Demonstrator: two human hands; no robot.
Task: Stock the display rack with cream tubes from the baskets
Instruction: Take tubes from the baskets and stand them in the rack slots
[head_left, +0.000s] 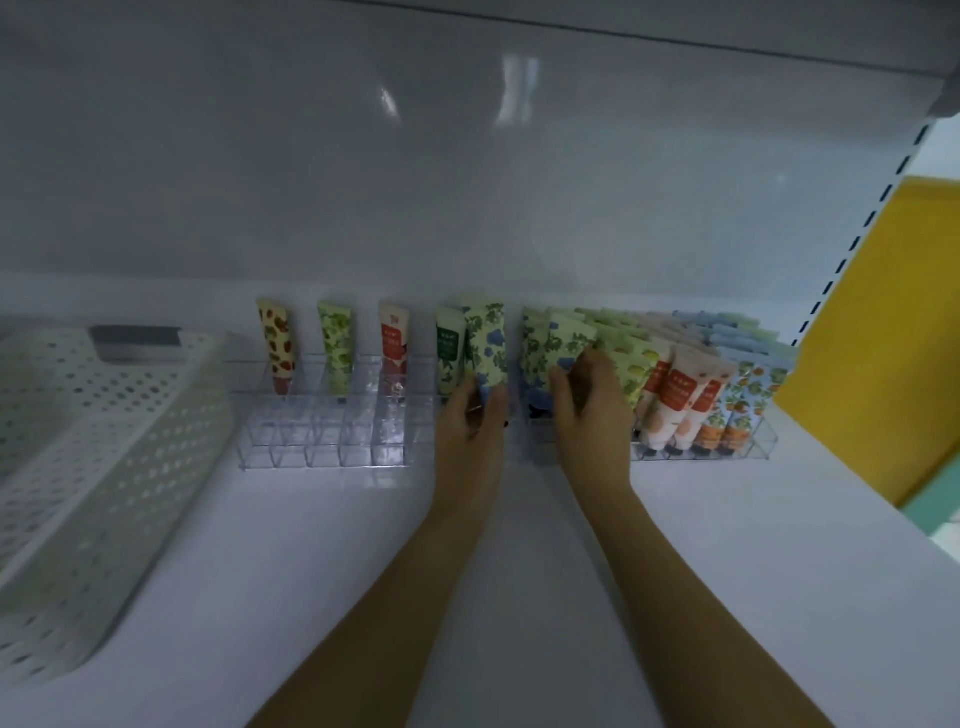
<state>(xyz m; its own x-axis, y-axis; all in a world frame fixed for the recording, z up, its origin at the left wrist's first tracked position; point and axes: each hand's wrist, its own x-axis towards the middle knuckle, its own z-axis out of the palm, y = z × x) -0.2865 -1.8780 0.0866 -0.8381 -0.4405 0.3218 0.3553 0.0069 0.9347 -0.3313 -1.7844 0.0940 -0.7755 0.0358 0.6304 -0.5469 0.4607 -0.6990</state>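
White shelf (519, 571), head view: left hand (475, 410) grips a blue-flowered cream tube (485, 343) by its lower end, long axis upright, over the middle slots of the clear acrylic rack (322, 436). Right hand (587, 395) curls round a second blue-flowered tube (563, 338) just beside it, nearer the filled columns.

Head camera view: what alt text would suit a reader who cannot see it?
The left hand and right hand each grip blue-flowered green cream tubes at a clear plastic rack on a white shelf. Its right side is packed; a white perforated basket sits left.
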